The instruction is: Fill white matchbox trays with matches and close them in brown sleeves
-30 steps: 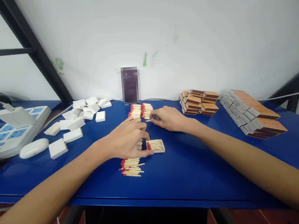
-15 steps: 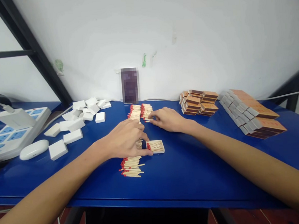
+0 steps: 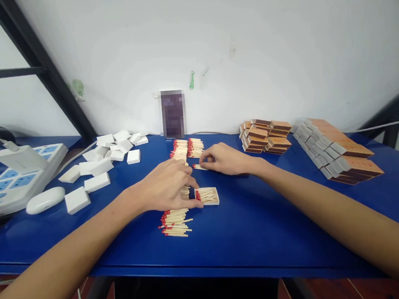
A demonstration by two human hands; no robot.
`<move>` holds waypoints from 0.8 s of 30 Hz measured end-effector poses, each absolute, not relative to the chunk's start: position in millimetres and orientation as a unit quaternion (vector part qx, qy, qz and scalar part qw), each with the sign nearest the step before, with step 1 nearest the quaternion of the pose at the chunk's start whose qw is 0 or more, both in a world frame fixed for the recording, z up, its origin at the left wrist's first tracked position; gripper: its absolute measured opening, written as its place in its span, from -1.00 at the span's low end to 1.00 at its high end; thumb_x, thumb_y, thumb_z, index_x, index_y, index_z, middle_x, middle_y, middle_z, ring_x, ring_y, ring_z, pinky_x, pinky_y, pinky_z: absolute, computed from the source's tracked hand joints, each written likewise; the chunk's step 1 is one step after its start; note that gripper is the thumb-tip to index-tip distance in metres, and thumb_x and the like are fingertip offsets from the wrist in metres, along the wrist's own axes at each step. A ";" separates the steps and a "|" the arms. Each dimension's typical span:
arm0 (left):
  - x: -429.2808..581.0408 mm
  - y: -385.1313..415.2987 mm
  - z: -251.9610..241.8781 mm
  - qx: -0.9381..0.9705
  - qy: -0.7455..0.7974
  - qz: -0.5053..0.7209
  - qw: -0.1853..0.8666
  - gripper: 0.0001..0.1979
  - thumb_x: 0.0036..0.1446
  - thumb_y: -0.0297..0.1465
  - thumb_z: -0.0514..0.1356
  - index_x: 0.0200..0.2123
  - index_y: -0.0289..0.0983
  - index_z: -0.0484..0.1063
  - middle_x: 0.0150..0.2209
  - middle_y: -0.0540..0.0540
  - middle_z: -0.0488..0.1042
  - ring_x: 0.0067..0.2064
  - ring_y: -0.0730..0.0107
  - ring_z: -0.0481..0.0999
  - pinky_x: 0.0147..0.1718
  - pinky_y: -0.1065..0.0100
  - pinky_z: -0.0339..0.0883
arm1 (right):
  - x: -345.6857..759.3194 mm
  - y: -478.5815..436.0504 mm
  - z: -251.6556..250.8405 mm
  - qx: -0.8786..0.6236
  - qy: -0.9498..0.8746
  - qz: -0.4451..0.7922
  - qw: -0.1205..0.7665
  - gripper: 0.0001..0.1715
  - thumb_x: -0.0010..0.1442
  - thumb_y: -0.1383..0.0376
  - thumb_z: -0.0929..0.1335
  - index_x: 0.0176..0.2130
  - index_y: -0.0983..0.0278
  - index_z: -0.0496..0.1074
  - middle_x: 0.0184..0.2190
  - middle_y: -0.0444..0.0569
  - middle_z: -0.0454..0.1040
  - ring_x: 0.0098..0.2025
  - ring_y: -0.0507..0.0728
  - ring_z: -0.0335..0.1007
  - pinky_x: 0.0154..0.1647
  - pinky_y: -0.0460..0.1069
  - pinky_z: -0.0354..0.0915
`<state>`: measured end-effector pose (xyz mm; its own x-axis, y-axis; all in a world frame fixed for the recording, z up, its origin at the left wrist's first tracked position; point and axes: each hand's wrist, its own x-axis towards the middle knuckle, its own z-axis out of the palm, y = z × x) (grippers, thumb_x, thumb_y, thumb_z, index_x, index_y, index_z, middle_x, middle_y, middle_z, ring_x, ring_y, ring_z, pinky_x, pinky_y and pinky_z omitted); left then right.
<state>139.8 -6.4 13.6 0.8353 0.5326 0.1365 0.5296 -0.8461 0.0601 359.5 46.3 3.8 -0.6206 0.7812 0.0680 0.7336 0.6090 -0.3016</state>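
Observation:
A white matchbox tray (image 3: pixel 215 202) lies on the blue table, partly filled with red-headed matches (image 3: pixel 207 195). My left hand (image 3: pixel 169 185) grips its left end between thumb and forefinger. Behind the tray, my right hand (image 3: pixel 224 159) pinches a few matches (image 3: pixel 198 167), their red heads pointing left. Just beyond them is a small pile of matches (image 3: pixel 195 147). Another long row of matches (image 3: pixel 179 149) runs beneath my left hand, partly hidden by it. Its near end (image 3: pixel 175 223) shows in front of that hand.
White empty-looking trays (image 3: pixel 97 181) are scattered at the left, near a white oval case (image 3: pixel 46 200) and a power strip (image 3: pixel 20 180). Orange matchbox sleeves (image 3: pixel 265 137) are stacked at the back right. Further right stands a larger stack of matchboxes (image 3: pixel 339 151). A pixelated upright panel (image 3: pixel 174 114) leans on the wall.
My right hand has drawn a few matches slightly toward me, away from the small back pile. My left hand and the tray have stayed nearly still.

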 end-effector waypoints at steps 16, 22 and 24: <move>139.8 -6.1 13.8 0.958 0.279 0.063 0.011 -0.55 0.11 0.05 0.17 -0.23 -0.17 0.61 -0.38 -0.08 0.47 -0.29 0.29 0.41 -0.22 0.26 0.17 | 357.6 42.6 5.1 -0.439 -0.891 0.089 0.075 -0.66 0.20 0.10 0.31 -0.17 0.21 0.58 -0.42 -0.07 0.54 -0.41 0.04 0.34 -0.37 -0.06 0.08; 140.3 -6.3 13.1 0.957 0.284 0.061 0.013 -0.54 0.11 0.06 0.17 -0.23 -0.18 0.61 -0.36 -0.09 0.47 -0.29 0.29 0.41 -0.24 0.27 0.19 | 358.0 40.2 8.9 -0.432 -0.896 0.078 0.066 -0.67 0.19 0.10 0.32 -0.19 0.18 0.59 -0.44 -0.09 0.53 -0.46 0.02 0.29 -0.43 -0.06 0.03; 140.3 -6.5 13.1 0.956 0.286 0.060 0.012 -0.54 0.11 0.05 0.17 -0.23 -0.18 0.61 -0.36 -0.09 0.47 -0.28 0.28 0.42 -0.23 0.27 0.19 | 358.2 40.6 8.8 -0.434 -0.896 0.073 0.063 -0.66 0.19 0.09 0.32 -0.20 0.18 0.60 -0.44 -0.09 0.54 -0.46 0.02 0.30 -0.44 -0.06 0.02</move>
